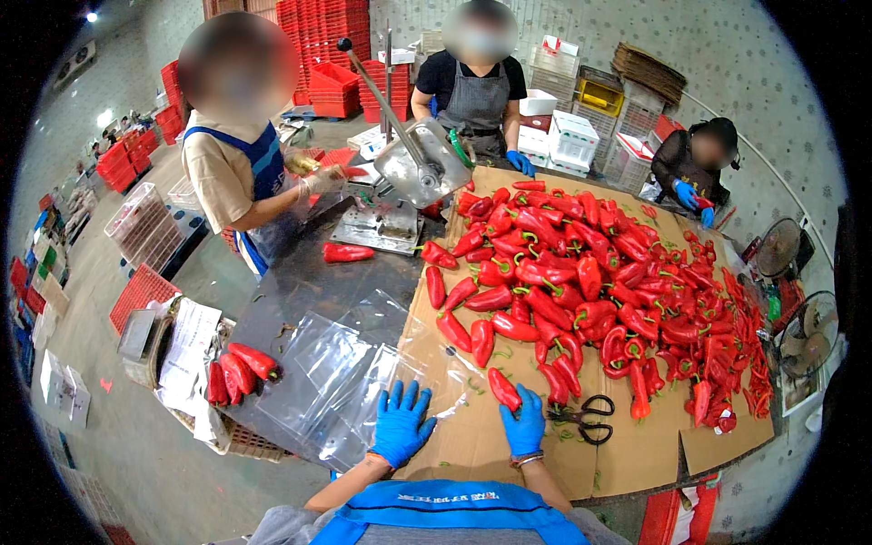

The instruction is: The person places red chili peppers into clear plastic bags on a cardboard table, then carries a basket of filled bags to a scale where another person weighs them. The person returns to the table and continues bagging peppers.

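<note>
My left hand (pixel 402 424), in a blue glove, lies with fingers spread at the edge of clear plastic bags (pixel 334 381) on the table, gripping nothing. My right hand (pixel 524 421), gloved too, holds the lower end of a red pepper (pixel 503 387) over the cardboard. Just right of it lie black-handled scissors (pixel 591 419). A large heap of red peppers (pixel 558 272) covers much of the cardboard (pixel 633 456) beyond. Several red peppers (pixel 240 373) lie together at the table's left corner, beside the bags.
A metal hand-lever press (pixel 415 170) stands on the table's far side, with a single pepper (pixel 347 253) before it. Gloved co-workers stand at the far left, the far side and the far right. Fans (pixel 807 334) stand at right; a basket (pixel 255 439) is below the left edge.
</note>
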`<move>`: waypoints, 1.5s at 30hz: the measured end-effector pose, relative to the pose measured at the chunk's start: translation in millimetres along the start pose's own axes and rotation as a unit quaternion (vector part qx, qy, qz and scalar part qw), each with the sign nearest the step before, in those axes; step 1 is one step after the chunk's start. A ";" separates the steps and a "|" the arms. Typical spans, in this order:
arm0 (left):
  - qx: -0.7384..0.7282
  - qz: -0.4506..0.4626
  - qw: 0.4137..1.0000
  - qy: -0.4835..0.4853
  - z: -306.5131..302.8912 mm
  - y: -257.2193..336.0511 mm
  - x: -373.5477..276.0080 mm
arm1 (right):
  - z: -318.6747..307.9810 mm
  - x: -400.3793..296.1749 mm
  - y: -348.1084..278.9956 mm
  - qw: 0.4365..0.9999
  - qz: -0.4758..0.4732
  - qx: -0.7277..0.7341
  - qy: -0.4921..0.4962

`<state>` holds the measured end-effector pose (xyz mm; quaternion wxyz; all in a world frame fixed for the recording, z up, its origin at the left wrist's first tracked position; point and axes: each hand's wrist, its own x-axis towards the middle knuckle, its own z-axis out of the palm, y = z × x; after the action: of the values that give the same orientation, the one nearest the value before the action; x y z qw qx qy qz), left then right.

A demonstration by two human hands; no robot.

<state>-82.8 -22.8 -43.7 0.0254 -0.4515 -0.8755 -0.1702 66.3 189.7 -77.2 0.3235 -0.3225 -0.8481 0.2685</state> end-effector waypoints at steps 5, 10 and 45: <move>-0.033 0.004 0.999 -0.001 4.8 -7.3 1.5 | -12.6 9.4 -28.0 0.981 -0.034 -0.185 -0.038; -0.174 -0.022 0.968 0.181 -33.3 -16.6 1.2 | -20.0 -2.5 -91.6 0.965 -0.211 0.074 -0.140; -0.492 -0.179 0.848 -0.080 -54.8 -55.5 12.6 | 99.2 4.6 -117.8 0.894 -0.272 -0.063 -0.351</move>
<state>-140.6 -60.2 -4.9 -0.3011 -0.2525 -0.7414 -0.5440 -52.0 92.2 -61.4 0.0440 0.0164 -0.9761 0.2120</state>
